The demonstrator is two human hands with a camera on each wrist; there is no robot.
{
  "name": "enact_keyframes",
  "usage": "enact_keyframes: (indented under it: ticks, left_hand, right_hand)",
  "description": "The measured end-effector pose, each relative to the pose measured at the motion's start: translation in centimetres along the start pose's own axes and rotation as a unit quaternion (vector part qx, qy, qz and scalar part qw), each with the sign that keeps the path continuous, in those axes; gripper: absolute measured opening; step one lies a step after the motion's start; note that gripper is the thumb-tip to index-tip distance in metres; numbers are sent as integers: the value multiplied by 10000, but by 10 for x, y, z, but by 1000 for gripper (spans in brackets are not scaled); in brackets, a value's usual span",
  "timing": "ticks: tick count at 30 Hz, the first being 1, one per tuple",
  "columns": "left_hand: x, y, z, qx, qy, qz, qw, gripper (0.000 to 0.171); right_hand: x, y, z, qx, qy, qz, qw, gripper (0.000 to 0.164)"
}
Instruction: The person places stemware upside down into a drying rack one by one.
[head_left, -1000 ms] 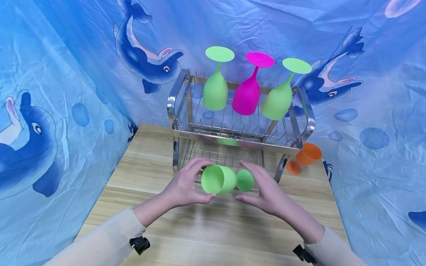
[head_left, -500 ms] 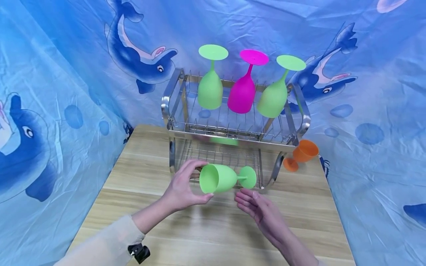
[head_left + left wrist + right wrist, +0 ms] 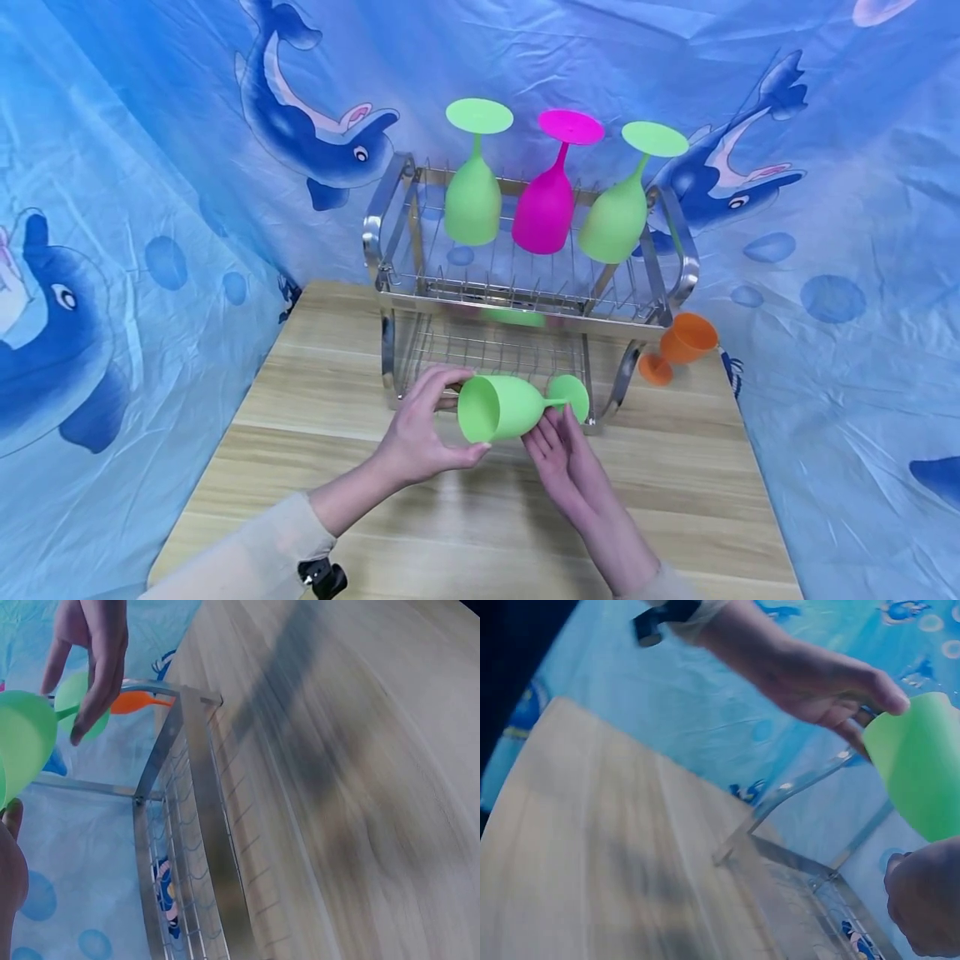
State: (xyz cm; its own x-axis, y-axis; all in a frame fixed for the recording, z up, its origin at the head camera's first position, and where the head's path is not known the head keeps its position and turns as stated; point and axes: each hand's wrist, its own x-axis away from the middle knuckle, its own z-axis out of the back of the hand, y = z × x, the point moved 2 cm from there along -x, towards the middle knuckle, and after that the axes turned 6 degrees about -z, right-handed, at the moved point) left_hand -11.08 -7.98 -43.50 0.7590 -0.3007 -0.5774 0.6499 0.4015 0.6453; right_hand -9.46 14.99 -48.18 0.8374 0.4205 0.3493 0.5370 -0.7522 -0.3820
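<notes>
A light green plastic goblet (image 3: 517,408) lies sideways in the air before the rack, its mouth to the left and its foot to the right. My left hand (image 3: 420,433) grips the bowl near the rim, thumb below and fingers above. Palm up, my right hand (image 3: 566,475) has its fairly straight fingers under the bowl and stem, with the thumb by the stem. The left wrist view shows the right hand (image 3: 97,645) beside the stem of the goblet (image 3: 26,739). In the right wrist view the left hand (image 3: 832,694) holds the rim.
A two-tier metal dish rack (image 3: 525,308) stands behind the hands. On its top tier are upside-down goblets: green (image 3: 472,200), magenta (image 3: 543,212) and green (image 3: 615,221). An orange goblet (image 3: 690,337) lies on the wooden table (image 3: 315,375) right of the rack.
My right hand drew back from the foot, turned palm up, then rose under the stem. My left hand keeps its grip, and the goblet has moved slightly right since half a second ago.
</notes>
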Motion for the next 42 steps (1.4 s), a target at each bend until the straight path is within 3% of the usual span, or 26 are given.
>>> enact_keyframes:
  ticks: [4, 7, 11, 21, 24, 28, 33, 38, 42]
  left_hand:
    - [1, -1, -2, 439, 32, -9, 9990, 90]
    - [1, -2, -4, 721, 40, -9, 9974, 90]
    - [2, -2, -5, 783, 77, -31, 9969, 90]
    - [10, 0, -7, 735, -52, 306, 9968, 93]
    - [13, -1, -8, 515, -97, 319, 9981, 94]
    - [15, -1, -11, 398, -200, 404, 9982, 96]
    - [13, 12, -11, 1170, -349, 512, 9912, 95]
    - [8, 32, -1, 1369, -518, 418, 9883, 90]
    - [16, 19, -4, 1056, -737, 425, 9908, 93]
  right_hand:
    - [-6, 2, -3, -580, 214, 122, 9980, 32]
    - [-10, 3, -5, -805, 391, 179, 9958, 21]
    - [-12, 3, -6, -995, 643, 248, 9927, 20]
    - [-11, 0, -7, -1004, 573, 479, 9921, 17]
    - [-8, -1, -8, -1025, 652, 575, 9909, 15]
    - [-2, -5, -12, -584, 817, 954, 9904, 12]
    - [6, -15, -18, 130, 1041, 1456, 9838, 13]
    - [16, -27, -27, 672, 1281, 1957, 9699, 14]
    - [25, -41, -40, 1226, 1253, 2414, 9545, 15]
